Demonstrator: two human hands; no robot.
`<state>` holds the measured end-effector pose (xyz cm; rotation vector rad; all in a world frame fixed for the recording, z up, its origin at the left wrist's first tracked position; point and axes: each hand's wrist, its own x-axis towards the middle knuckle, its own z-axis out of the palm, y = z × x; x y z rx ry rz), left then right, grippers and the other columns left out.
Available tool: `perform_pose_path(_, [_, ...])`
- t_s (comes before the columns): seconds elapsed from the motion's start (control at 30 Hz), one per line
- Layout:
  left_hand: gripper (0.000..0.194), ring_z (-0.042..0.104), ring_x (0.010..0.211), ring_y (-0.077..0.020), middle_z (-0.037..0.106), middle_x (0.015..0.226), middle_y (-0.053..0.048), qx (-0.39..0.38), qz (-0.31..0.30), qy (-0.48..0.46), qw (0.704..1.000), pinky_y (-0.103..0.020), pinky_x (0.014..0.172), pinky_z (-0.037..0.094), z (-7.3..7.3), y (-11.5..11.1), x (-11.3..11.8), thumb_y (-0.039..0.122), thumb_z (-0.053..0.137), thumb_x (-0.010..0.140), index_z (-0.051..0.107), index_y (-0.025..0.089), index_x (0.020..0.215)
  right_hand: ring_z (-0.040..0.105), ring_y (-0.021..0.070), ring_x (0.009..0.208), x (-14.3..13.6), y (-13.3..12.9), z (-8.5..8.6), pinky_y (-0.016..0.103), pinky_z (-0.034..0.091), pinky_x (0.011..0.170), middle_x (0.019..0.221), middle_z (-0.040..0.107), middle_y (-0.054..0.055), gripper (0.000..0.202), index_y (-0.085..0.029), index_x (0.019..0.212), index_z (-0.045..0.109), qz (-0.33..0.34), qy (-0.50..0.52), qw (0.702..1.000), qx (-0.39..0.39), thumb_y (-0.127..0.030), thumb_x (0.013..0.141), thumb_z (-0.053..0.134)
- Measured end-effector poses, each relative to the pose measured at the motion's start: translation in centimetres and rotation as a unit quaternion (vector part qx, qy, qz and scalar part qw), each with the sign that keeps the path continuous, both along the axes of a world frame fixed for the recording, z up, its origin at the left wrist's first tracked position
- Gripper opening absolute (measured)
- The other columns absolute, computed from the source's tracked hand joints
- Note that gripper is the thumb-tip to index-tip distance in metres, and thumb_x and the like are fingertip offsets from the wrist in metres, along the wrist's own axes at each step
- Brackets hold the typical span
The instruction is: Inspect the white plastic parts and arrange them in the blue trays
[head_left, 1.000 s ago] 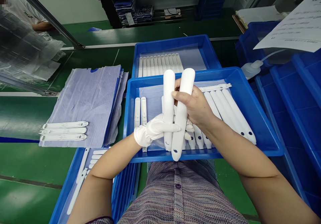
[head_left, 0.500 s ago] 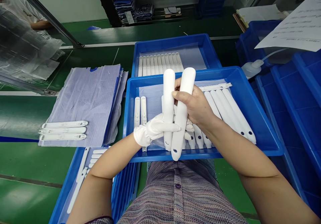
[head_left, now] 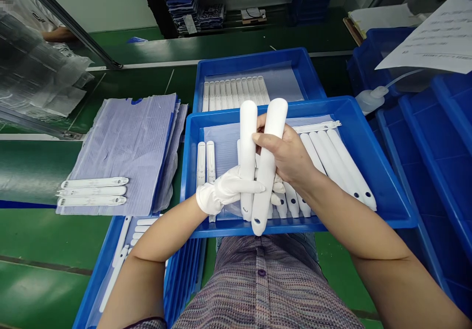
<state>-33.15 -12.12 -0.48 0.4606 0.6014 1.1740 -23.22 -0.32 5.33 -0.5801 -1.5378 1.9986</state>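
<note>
Two long white plastic pieces are held side by side over the near blue tray. My left hand, in a white glove, wraps round the lower part of the left white piece, its thumb reaching across the right one. My bare right hand grips the right white piece, which leans slightly and has a dark hole at its lower end. Some fingers are hidden behind the pieces. More white pieces lie in the tray at the right, and two narrow ones at the left.
Behind stands another blue tray with a row of white strips. At the left, three strips lie on stacked wrapped sheets. Blue trays and a white bottle are at the right; a person's arm shows far left.
</note>
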Motion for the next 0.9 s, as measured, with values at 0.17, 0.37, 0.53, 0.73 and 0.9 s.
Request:
perform_pose_path(0.17, [0.042, 0.079, 0.097, -0.0363, 0.078, 0.115, -0.022, -0.003, -0.008, 0.002, 1.000, -0.041, 0.078, 0.068, -0.05, -0.01, 0.01, 0.023, 0.085, 0.078, 0.074, 0.007, 0.115, 0.052, 0.0149, 0.075, 0.01, 0.03, -0.16, 0.031, 0.045, 0.068, 0.083, 0.055, -0.001, 0.024, -0.021, 0.090, 0.060, 0.003, 0.004, 1.000, 0.002, -0.033, 0.076, 0.076])
perform_pose_path(0.37, [0.035, 0.080, 0.090, -0.0309, 0.079, 0.109, -0.019, 0.015, 0.002, -0.009, 1.000, -0.038, 0.077, 0.068, -0.23, 0.02, -0.04, 0.018, 0.083, 0.081, 0.076, 0.007, 0.113, 0.051, 0.0139, 0.073, 0.01, -0.01, -0.05, 0.030, 0.045, 0.068, 0.083, 0.055, -0.001, 0.021, -0.021, 0.088, 0.060, 0.003, 0.014, 1.000, -0.002, -0.030, 0.076, 0.074])
perform_pose_path(0.53, [0.036, 0.080, 0.089, -0.0302, 0.080, 0.105, -0.017, 0.009, 0.003, -0.011, 1.000, -0.039, 0.078, 0.069, -0.22, 0.02, -0.05, 0.017, 0.084, 0.079, 0.077, 0.008, 0.112, 0.051, 0.0145, 0.074, 0.03, -0.04, -0.04, 0.031, 0.045, 0.068, 0.083, 0.056, -0.001, 0.022, -0.021, 0.089, 0.060, -0.001, 0.005, 1.000, -0.002, -0.032, 0.076, 0.074])
perform_pose_path(0.73, [0.035, 0.080, 0.090, -0.0314, 0.080, 0.107, -0.018, 0.008, 0.008, -0.006, 1.000, -0.040, 0.077, 0.069, -0.46, 0.00, -0.08, 0.016, 0.083, 0.080, 0.077, 0.007, 0.113, 0.053, 0.0143, 0.075, -0.02, 0.03, -0.18, 0.030, 0.046, 0.069, 0.083, 0.057, -0.001, 0.018, -0.021, 0.089, 0.061, 0.002, 0.015, 1.000, -0.006, -0.025, 0.075, 0.072])
perform_pose_path(0.9, [0.035, 0.080, 0.089, -0.0299, 0.079, 0.112, -0.020, 0.008, -0.006, -0.024, 1.000, -0.041, 0.082, 0.069, -0.48, -0.09, -0.17, 0.016, 0.082, 0.081, 0.076, 0.006, 0.114, 0.053, 0.0141, 0.075, 0.01, 0.09, -0.31, 0.031, 0.047, 0.070, 0.083, 0.058, -0.002, 0.018, -0.020, 0.089, 0.060, 0.005, 0.022, 1.000, 0.001, -0.023, 0.074, 0.070])
